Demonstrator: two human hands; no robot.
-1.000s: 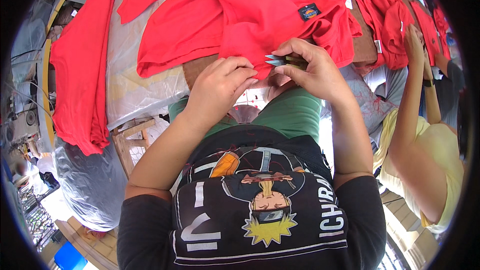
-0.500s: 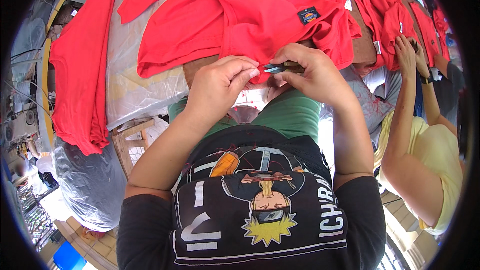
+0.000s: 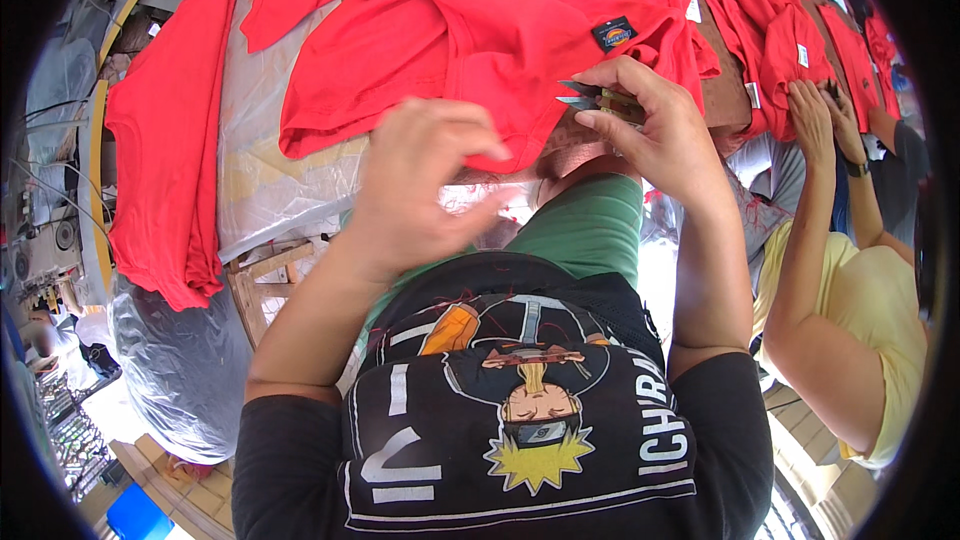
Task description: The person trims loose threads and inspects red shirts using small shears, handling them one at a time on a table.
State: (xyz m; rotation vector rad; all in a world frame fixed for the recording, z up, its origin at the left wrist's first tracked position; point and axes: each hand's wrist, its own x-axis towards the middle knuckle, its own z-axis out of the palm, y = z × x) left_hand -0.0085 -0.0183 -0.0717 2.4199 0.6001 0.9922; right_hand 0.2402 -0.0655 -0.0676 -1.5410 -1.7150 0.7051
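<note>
A red garment (image 3: 510, 40) with a small dark label lies spread over the table, its near edge drooping toward my lap. My left hand (image 3: 425, 185) is off the cloth, thumb and fingers apart and nothing between them; motion smears it somewhat. Between the thumb and fingers of my right hand (image 3: 655, 135) is a pair of thread snips (image 3: 605, 101). Their two pointed blades stand apart and point left, just above the garment's near right part.
Folded red garments (image 3: 165, 140) hang over the table's left side, above a plastic-wrapped bundle (image 3: 175, 370). Clear plastic sheeting (image 3: 290, 185) covers part of the table. At right a co-worker in a yellow shirt (image 3: 850, 330) handles other red garments (image 3: 795, 50).
My left hand has let go of the red cloth's edge and drawn back left, its fingers opening. My right hand has moved right and slightly up with the snips.
</note>
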